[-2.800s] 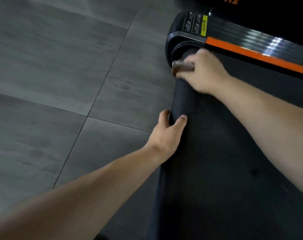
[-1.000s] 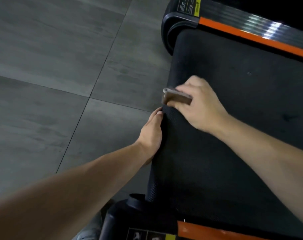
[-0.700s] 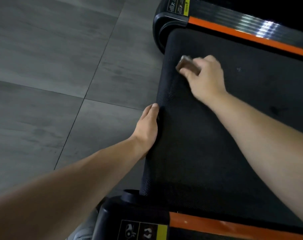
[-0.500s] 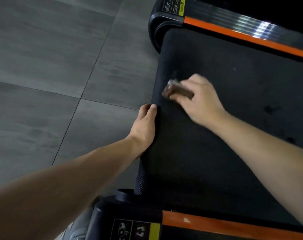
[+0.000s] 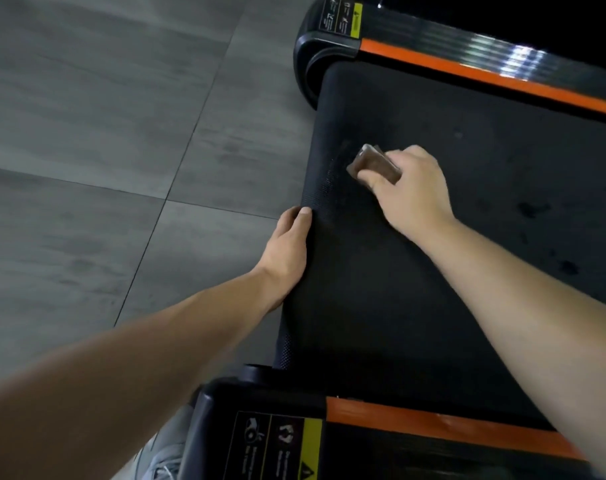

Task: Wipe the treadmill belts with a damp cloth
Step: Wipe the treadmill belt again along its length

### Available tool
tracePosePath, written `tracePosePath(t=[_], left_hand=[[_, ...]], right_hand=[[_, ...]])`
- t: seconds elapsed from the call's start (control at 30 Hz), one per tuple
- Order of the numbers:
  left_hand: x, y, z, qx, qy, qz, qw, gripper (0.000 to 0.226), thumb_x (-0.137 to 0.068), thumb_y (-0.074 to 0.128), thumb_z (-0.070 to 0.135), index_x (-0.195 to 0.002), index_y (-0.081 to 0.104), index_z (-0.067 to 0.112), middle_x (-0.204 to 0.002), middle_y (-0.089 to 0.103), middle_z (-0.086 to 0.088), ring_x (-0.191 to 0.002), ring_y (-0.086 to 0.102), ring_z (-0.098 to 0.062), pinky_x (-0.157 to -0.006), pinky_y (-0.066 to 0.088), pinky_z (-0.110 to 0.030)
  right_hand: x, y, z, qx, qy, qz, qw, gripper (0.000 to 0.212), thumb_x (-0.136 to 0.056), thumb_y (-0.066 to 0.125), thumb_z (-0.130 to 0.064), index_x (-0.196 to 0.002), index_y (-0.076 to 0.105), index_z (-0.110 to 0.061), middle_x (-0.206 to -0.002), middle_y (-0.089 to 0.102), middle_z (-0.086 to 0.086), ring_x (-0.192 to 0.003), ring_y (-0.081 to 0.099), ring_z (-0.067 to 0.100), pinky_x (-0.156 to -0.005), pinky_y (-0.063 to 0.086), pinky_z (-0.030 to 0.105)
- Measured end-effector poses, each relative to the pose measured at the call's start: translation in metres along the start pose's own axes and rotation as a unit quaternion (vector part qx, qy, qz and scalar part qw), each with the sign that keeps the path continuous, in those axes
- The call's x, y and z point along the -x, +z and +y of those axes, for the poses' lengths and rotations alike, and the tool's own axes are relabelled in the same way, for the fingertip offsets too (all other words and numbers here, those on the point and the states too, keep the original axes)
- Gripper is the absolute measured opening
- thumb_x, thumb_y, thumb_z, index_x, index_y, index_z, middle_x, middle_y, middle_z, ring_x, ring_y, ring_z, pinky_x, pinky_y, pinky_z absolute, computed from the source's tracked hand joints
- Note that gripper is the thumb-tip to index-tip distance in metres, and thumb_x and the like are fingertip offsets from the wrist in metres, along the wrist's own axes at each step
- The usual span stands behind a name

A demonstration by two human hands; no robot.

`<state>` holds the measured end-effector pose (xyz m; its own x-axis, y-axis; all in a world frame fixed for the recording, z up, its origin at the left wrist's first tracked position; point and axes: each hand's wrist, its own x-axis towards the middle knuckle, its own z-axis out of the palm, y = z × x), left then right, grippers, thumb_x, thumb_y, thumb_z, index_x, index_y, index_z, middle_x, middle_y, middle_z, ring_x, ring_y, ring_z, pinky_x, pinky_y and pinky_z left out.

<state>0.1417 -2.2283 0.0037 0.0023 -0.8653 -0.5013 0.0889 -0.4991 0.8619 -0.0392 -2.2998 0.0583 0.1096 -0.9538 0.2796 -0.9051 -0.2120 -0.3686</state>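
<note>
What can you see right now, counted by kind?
hands: 2 (left hand, right hand)
cloth: 1
belt: 1
orange rails: 2
warning labels: 2
shoe: 1
Total: 9

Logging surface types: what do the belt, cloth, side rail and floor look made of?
The belt: black rubbery sheet, matte, fine dotted texture at its curved end. The cloth: small brown folded pad, soft-looking, fabric likely; blurred. The side rail: ribbed, glossy, probably metal or plastic, orange stripe, bright glints. The floor: grey tiles, matte, stone-look, thin joint lines.
</note>
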Motion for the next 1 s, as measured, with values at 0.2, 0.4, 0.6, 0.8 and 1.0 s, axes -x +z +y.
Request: tracePosePath(t=[0.2,0.4,0.6,0.8,1.0], left_hand=[[0.009,-0.008,-0.016,0.001,0.002,-0.034,0.999,0.060,-0.105,0.049,0.053,-0.158,0.040,0.027,-0.149,0.055,0.005,-0.135,0.051,-0.011,-0.117,0.035,-0.028],[0.012,-0.010,-0.030,0.051,-0.016,-0.047,0.997,0.077,-0.087,0.060,0.066,-0.156,0.040,0.039,-0.146,0.057,0.012,-0.129,0.057,-0.008,-0.110,0.045,-0.030],[0.007,-0.011,-0.030,0.047,-0.010,-0.054,0.997,0.057,-0.108,0.046,0.047,-0.161,0.033,0.029,-0.152,0.050,0.011,-0.134,0.049,-0.005,-0.113,0.033,-0.023],[0.008,-0.011,-0.030,0.076,-0.011,-0.060,0.995,0.073,-0.095,0.055,0.055,-0.160,0.034,0.027,-0.147,0.055,0.008,-0.129,0.055,-0.004,-0.118,0.034,-0.028],[0.007,-0.009,-0.029,0.081,-0.014,-0.064,0.995,0.057,-0.098,0.055,0.050,-0.149,0.048,0.024,-0.136,0.065,0.002,-0.126,0.061,-0.012,-0.118,0.040,-0.038]], right_hand=[[0.105,-0.017,-0.040,-0.101,-0.147,-0.133,0.975,0.041,-0.085,0.062,-0.056,-0.091,0.074,-0.017,-0.087,0.055,-0.006,-0.083,0.051,0.020,-0.075,0.044,0.043],[0.044,-0.003,-0.015,-0.026,-0.050,-0.026,0.998,0.040,-0.085,0.065,-0.053,-0.087,0.069,-0.014,-0.086,0.054,0.002,-0.086,0.054,0.028,-0.075,0.047,0.046],[0.123,-0.025,-0.035,-0.118,-0.153,-0.164,0.967,0.038,-0.084,0.066,-0.056,-0.094,0.075,-0.021,-0.088,0.054,-0.009,-0.084,0.048,0.013,-0.077,0.040,0.032],[0.072,-0.007,-0.031,-0.065,-0.116,-0.067,0.989,0.044,-0.082,0.066,-0.056,-0.085,0.072,-0.013,-0.083,0.055,-0.001,-0.081,0.051,0.020,-0.073,0.045,0.044],[0.141,-0.027,-0.041,-0.142,-0.190,-0.184,0.954,0.033,-0.084,0.070,-0.054,-0.089,0.074,-0.022,-0.085,0.054,-0.008,-0.080,0.048,0.014,-0.074,0.044,0.041]])
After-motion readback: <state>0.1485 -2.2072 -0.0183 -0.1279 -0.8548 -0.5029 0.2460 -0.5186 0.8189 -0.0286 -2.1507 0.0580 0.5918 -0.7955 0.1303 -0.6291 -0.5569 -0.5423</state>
